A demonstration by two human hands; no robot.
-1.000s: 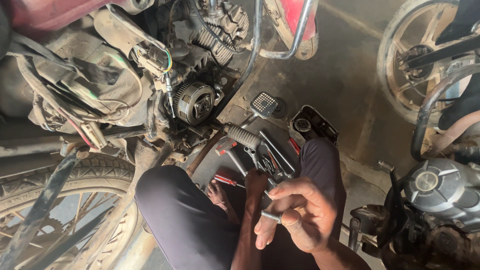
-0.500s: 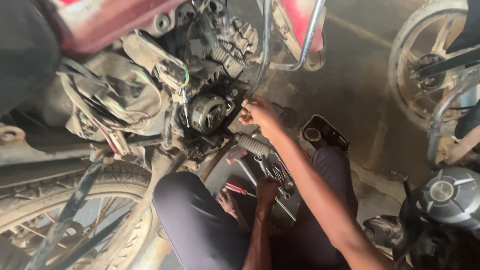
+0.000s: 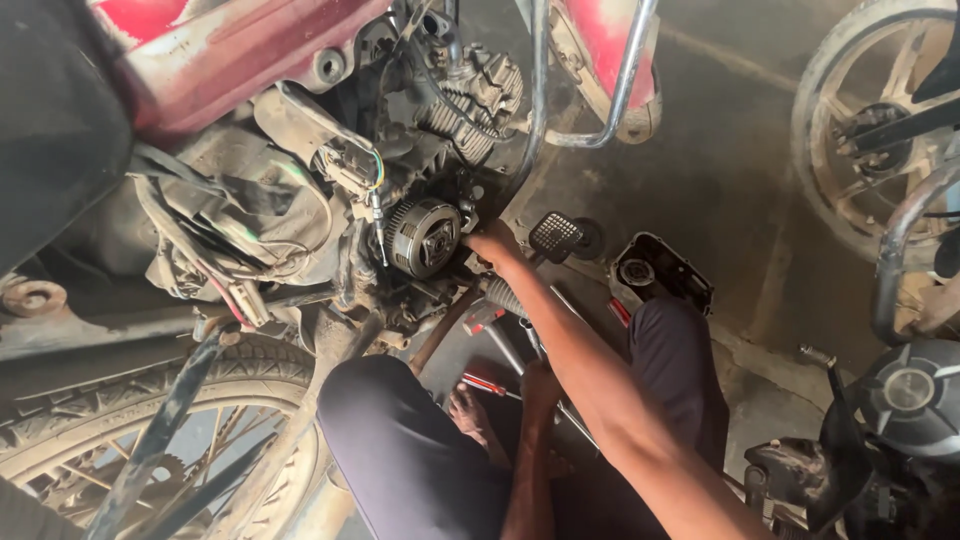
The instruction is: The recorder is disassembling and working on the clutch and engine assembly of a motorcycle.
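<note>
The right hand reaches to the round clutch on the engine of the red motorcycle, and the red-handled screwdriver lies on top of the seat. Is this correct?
Not quite. In the head view the right hand does reach the round clutch on the red motorcycle, but the red-handled screwdriver lies on the floor, near the left hand.

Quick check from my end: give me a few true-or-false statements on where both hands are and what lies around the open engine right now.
1. The right hand is at the round clutch assembly on the engine. True.
2. The left hand is up on the red fuel tank. False: it is down low between the knees, near the tools on the floor.
3. A red-handled screwdriver lies on the floor. True.
4. The black engine cover is bolted onto the engine. False: it lies on the floor, off to the side.
</note>
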